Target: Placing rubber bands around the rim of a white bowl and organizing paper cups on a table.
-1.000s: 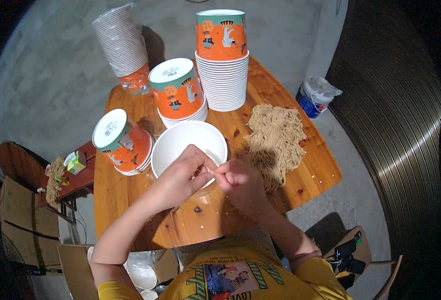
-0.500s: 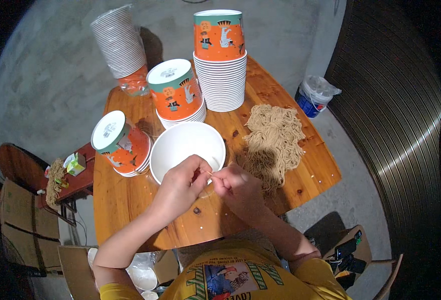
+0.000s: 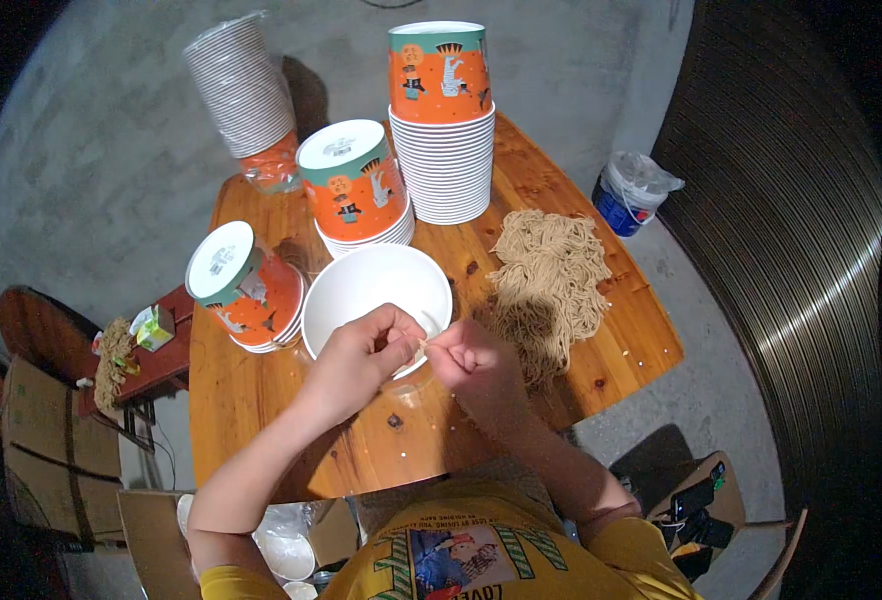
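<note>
A white paper bucket (image 3: 356, 285) stands on the wooden table with its open mouth towards me. Over its near right rim, the fingertips of my left hand (image 3: 361, 360) are pinched on a short, thin tan string (image 3: 423, 345). My right hand (image 3: 473, 365) meets it there, its thumb and forefinger closed on the same string and the other fingers curled. Most of the string is hidden by the fingers. Inside the bucket, near its right wall, shows a slim white piece (image 3: 429, 322). Right of my hands lies a loose heap of tan yarn cords (image 3: 551, 275).
Upside-down stacks of orange and green printed buckets stand at left (image 3: 251, 295), behind (image 3: 351, 190) and at the back (image 3: 441, 150). A plastic-wrapped stack (image 3: 246, 95) leans at the far left. A blue pail (image 3: 626, 205) sits on the floor, right; a side bench (image 3: 156, 355) stands left.
My right fingers have turned and opened a little around the string, while my left fingertips have shifted slightly. The hands stay together over the bucket's rim.
</note>
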`<state>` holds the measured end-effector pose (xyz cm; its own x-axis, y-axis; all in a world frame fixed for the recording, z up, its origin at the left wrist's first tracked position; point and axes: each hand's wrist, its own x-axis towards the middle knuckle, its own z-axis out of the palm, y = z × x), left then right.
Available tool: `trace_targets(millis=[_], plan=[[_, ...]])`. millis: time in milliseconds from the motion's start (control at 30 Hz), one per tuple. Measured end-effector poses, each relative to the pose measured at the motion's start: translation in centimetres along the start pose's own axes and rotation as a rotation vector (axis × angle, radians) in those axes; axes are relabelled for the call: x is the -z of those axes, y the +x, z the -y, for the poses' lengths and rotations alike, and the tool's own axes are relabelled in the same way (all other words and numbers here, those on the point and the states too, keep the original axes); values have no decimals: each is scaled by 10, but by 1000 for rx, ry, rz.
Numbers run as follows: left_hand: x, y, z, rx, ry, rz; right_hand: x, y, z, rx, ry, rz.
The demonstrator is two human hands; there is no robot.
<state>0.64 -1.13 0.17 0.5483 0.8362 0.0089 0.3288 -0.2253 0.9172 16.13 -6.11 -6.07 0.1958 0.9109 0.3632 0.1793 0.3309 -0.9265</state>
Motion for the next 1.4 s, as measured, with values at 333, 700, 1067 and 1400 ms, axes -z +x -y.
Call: trace_targets(millis=[333, 700, 1067, 1400], plan=[[4, 0, -2, 58, 64, 37, 3, 3, 12, 61, -67, 48], [-3, -2, -4, 3, 60, -38, 2, 4, 5, 296, -176, -15], [-3, 3, 0, -7, -191, 29, 2, 1, 6, 220, -221, -84], [-2, 5, -5, 2, -201, 49, 9, 4, 10, 258, -368, -8]])
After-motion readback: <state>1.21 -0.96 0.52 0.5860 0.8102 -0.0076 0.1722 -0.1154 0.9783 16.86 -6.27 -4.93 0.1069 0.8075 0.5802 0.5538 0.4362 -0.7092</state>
